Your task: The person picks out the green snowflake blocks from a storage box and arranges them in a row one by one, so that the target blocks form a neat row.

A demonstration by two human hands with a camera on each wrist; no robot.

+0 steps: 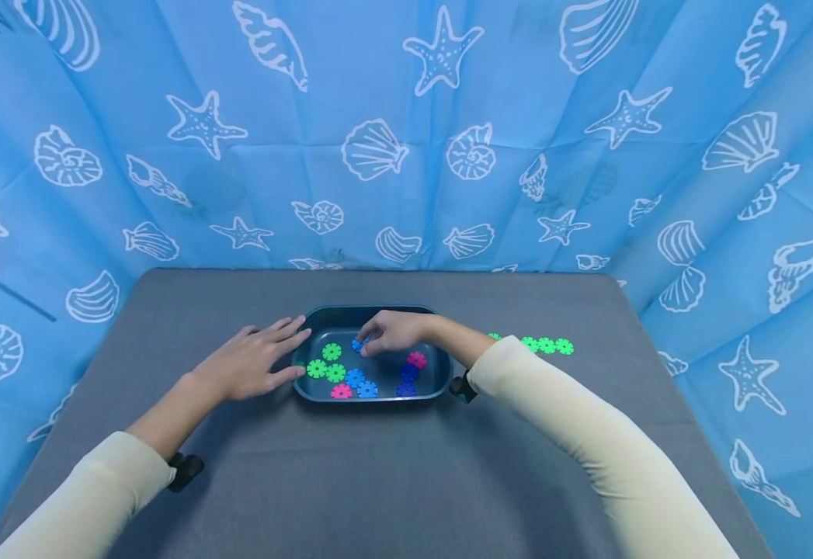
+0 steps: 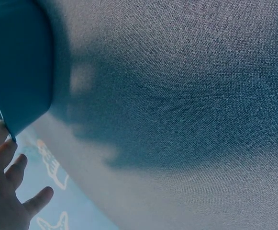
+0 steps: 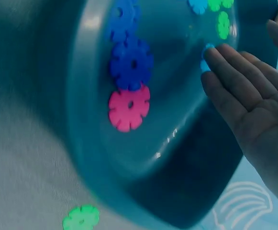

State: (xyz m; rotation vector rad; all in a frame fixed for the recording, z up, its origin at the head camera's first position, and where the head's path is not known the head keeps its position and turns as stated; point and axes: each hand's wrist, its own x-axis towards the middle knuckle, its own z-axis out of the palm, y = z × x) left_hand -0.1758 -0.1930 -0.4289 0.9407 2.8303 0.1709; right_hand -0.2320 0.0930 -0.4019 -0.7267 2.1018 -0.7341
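A teal tray [image 1: 322, 314] sits mid-table and holds several flat toothed discs in green, blue and pink. My right hand [image 1: 394, 332] reaches into it from the right. Its fingertips touch a light blue disc [image 1: 358, 344] near the tray's far side. In the right wrist view the fingers [image 3: 234, 72] look fairly straight, the thumb is apart, and the light blue disc [image 3: 205, 58] sits at their tips. My left hand [image 1: 255, 362] lies flat on the table with straight fingers against the tray's left rim. The left wrist view shows that hand [image 2: 7, 191] beside the tray wall [image 2: 19, 72].
A row of green discs [image 1: 546, 345] lies on the grey table [image 1: 378, 481] right of the tray, partly behind my right forearm. A pink disc [image 3: 129, 108] and dark blue discs [image 3: 130, 62] lie in the tray's near right corner. A blue seashell-print cloth [image 1: 406, 140] surrounds the table.
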